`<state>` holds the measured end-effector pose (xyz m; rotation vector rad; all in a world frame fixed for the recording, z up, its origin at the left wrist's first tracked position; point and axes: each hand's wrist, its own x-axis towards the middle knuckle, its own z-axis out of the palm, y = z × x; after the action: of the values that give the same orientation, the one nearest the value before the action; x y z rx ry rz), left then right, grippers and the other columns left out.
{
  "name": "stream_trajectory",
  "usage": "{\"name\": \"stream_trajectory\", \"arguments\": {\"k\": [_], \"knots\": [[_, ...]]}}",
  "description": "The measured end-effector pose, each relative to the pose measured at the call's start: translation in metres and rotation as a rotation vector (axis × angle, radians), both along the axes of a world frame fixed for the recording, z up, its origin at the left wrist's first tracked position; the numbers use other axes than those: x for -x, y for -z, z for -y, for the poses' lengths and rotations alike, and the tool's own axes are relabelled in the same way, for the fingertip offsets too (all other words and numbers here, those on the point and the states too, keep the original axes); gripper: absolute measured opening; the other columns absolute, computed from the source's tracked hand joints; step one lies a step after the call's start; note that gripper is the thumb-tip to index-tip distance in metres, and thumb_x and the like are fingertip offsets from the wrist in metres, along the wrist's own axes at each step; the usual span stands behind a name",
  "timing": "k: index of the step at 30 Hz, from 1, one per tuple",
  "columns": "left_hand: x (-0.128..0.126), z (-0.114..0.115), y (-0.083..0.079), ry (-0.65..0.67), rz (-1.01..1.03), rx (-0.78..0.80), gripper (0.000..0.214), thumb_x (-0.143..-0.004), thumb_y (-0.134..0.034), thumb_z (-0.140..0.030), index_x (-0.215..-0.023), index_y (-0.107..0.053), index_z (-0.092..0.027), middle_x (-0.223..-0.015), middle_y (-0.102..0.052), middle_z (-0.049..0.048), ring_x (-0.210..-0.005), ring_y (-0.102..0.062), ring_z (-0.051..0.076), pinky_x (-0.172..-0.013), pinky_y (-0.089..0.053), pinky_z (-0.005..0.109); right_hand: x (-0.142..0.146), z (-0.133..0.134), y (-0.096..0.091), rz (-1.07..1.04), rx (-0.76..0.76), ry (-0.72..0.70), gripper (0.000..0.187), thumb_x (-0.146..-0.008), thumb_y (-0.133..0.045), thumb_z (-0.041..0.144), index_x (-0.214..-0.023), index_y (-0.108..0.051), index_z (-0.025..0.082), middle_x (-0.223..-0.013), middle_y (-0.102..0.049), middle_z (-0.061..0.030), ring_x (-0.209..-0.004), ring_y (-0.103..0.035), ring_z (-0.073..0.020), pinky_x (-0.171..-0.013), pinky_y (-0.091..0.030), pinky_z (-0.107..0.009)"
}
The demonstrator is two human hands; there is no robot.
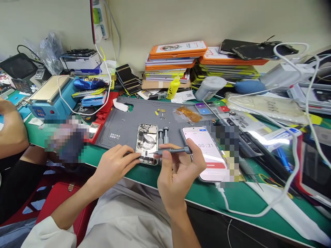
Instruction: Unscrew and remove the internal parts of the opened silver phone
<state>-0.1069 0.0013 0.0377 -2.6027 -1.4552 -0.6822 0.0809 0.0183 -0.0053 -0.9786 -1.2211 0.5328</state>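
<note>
An opened phone (147,141) lies on a grey repair mat (124,120), its inner parts and a round coil showing. My left hand (116,163) has its fingers pressed together at the phone's lower left edge, steadying it; a dark piece shows by the fingertips. In my right hand (178,172) is a grey screwdriver (173,150), held nearly level, its tip over the lower right of the opened phone. Two more screwdrivers (166,135) lie just right of the phone. Small loose parts (161,112) are scattered farther up the mat.
A smartphone (204,151) showing a timer lies on the right, with a white cable (248,215) looping off it. Behind the mat stand stacked orange boxes (178,50) and a yellow bottle (173,88). A blue machine (51,100) and another person's arm (12,127) are at left.
</note>
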Motion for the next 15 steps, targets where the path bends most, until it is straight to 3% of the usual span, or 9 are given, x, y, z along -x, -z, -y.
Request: {"name": "stream_trajectory", "arguments": {"k": [8, 15], "knots": [[-0.0042, -0.0024, 0.0044, -0.050, 0.024, -0.019, 0.019, -0.117, -0.062, -0.027, -0.115, -0.080, -0.021, -0.105, -0.082, 0.0032, -0.086, -0.071, 0.018, -0.081, -0.058, 0.034, -0.0001, -0.0005, 0.0025, -0.002, 0.014, -0.014, 0.054, -0.110, -0.065, 0.022, -0.158, -0.043, 0.032, -0.117, -0.075, -0.0091, -0.100, -0.081, -0.0228, -0.081, -0.075, -0.043], [-0.0096, -0.0034, 0.0039, -0.124, 0.109, 0.150, 0.017, -0.116, -0.063, -0.030, -0.107, -0.075, -0.023, -0.102, -0.079, 0.0006, -0.091, -0.074, 0.019, -0.081, -0.057, 0.033, 0.0000, 0.0000, 0.0034, 0.002, -0.006, -0.028, 0.056, -0.109, -0.065, 0.019, -0.159, -0.043, 0.032, -0.116, -0.075, -0.0091, -0.102, -0.082, -0.0222, -0.079, -0.075, -0.039]]}}
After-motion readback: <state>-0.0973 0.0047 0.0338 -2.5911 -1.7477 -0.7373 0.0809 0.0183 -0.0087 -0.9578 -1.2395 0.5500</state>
